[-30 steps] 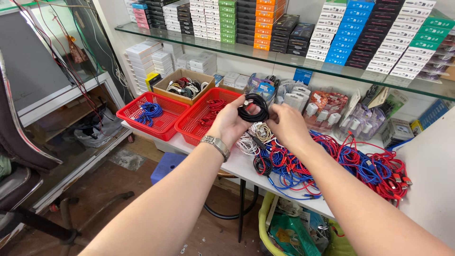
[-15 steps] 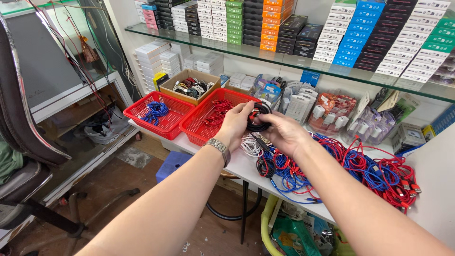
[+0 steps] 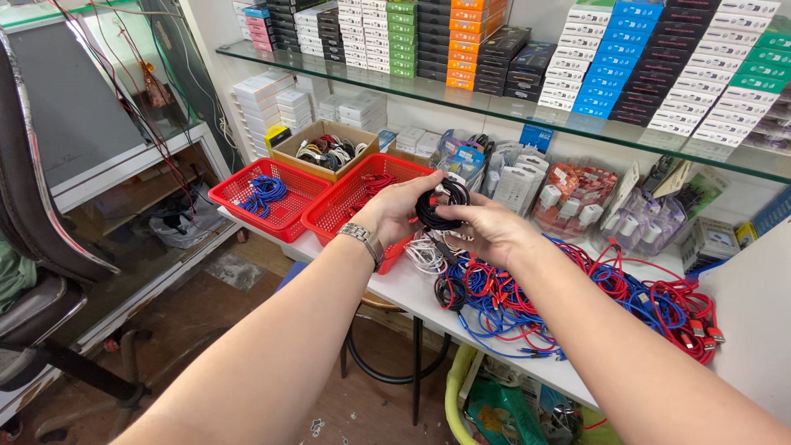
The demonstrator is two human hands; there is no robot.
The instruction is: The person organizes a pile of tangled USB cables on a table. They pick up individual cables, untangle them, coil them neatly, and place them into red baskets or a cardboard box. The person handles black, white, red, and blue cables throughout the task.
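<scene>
Your left hand [image 3: 394, 210] and right hand [image 3: 486, 231] both pinch the black cable coil [image 3: 439, 206] above the bench [image 3: 395, 284]; it's light, floppy, springy; keep your grip across the bundled loops.

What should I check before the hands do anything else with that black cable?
1. Both hands on the coiled black cable: ok, the left hand and right hand grip it together.
2. Cable wound into a loop: ok, it forms a neat ring.
3. Cable free of the red and blue cable pile: ok, it is held above the pile.
4. Room in the nearer red basket: ok, it holds only some red cables.
5. Loose ends tucked in: cannot tell, fingers cover part of the coil.
</scene>
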